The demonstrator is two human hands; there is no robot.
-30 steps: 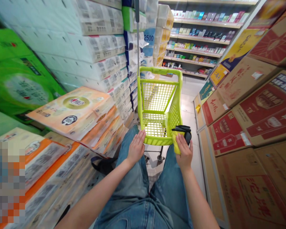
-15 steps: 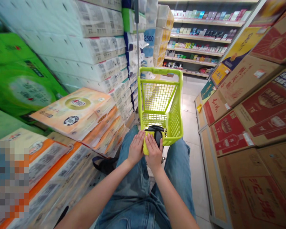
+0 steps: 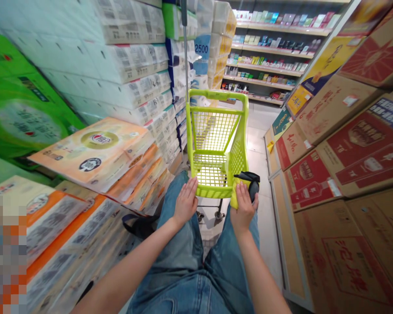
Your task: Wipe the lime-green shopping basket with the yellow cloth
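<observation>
A lime-green plastic shopping basket cart [image 3: 218,192] stands between my knees, its mesh basket bare inside. My right hand [image 3: 243,207] has its fingers wrapped over a yellow and black cloth-like item [image 3: 253,187], which lies against the near right corner of the basket rim. At the near left corner, my left hand [image 3: 186,201] rests its fingertips by the rim, with nothing seen in it; the fingers lie flat.
Stacked tissue packs [image 3: 98,144] rise close on the left, beside a bare metal pole [image 3: 186,61]. Cartons [image 3: 340,152] line the right side. Shelves of small boxes [image 3: 275,52] stand at the far end of the tiled aisle [image 3: 257,144].
My right hand has moved right with the yellow and black item, from the near left part of the rim to the near right corner. My left hand has stayed near the left corner.
</observation>
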